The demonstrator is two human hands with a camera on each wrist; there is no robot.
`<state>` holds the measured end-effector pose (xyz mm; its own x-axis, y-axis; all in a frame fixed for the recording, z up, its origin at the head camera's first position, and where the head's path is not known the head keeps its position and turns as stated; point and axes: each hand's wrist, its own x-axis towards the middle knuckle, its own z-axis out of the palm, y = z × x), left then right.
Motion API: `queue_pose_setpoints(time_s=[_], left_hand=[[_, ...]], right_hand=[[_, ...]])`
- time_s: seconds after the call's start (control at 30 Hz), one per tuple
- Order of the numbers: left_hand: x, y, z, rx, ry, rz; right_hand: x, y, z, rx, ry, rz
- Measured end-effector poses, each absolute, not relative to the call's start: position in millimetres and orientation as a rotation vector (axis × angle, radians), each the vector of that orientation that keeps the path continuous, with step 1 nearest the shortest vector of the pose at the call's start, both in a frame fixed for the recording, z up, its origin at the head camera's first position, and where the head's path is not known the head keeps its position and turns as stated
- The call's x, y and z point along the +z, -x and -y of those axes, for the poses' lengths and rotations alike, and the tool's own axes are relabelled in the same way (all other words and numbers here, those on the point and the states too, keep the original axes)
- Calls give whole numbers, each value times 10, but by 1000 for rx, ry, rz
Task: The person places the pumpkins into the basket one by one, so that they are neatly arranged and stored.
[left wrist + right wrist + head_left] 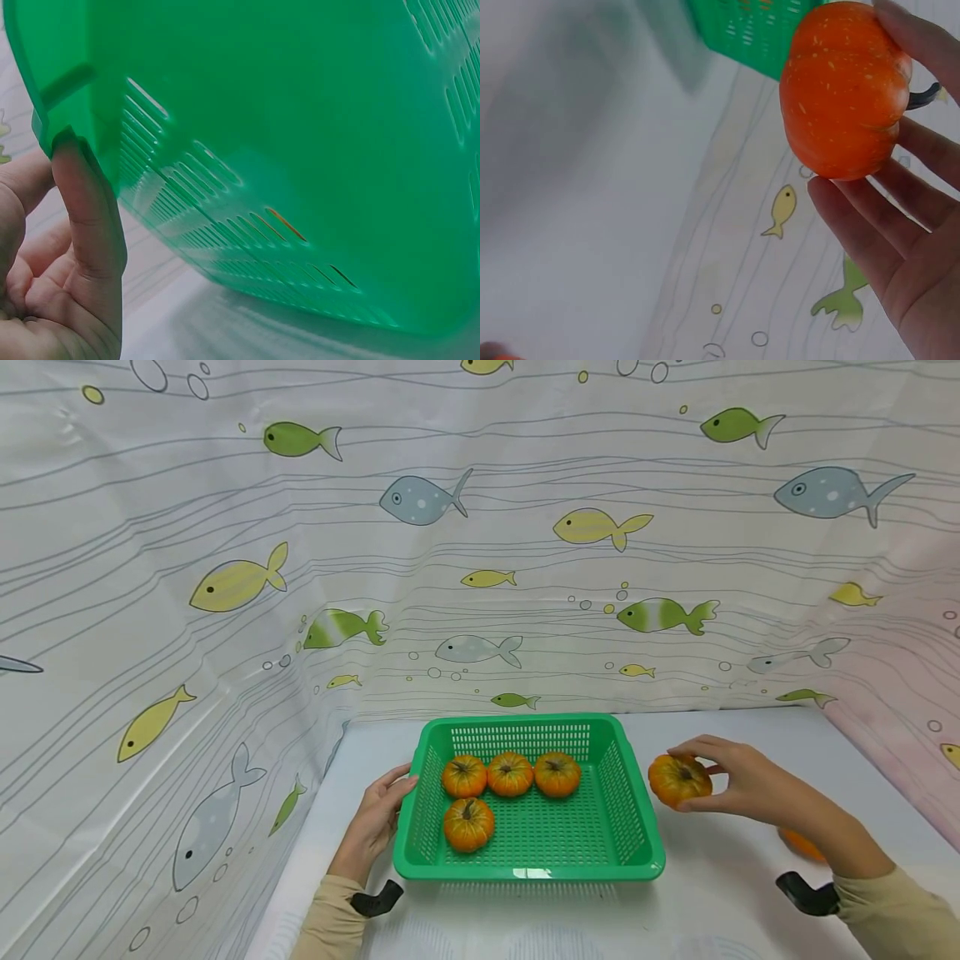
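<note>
A green plastic basket (525, 872) with slotted walls stands on the white table, holding several small orange pumpkins, three in a row at the back and one pumpkin (468, 825) at the front left. My left hand (380, 814) grips the basket's left rim; in the left wrist view its fingers (86, 202) hook around the edge. Just beyond the right wall, my right hand (738, 781) holds another pumpkin (678, 779) between thumb and fingers. That same pumpkin (844, 90) shows its smooth orange side and dark stem in the right wrist view.
One more orange thing (801, 843) lies on the table, partly hidden behind the right forearm. A white sheet (480, 543) printed with fish and wavy lines hangs behind and to the left. Dark straps show at both wrists.
</note>
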<state>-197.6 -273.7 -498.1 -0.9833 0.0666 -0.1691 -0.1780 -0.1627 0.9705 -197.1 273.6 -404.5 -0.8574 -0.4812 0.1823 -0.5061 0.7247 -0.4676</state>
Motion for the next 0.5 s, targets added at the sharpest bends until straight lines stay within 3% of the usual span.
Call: queue_pose_setpoints(time_s=[0.5], left_hand=[[-5014,1968,2741,2298,103,-1943]], right_hand=[[-3850,2061,-2425,792,-938,2924]])
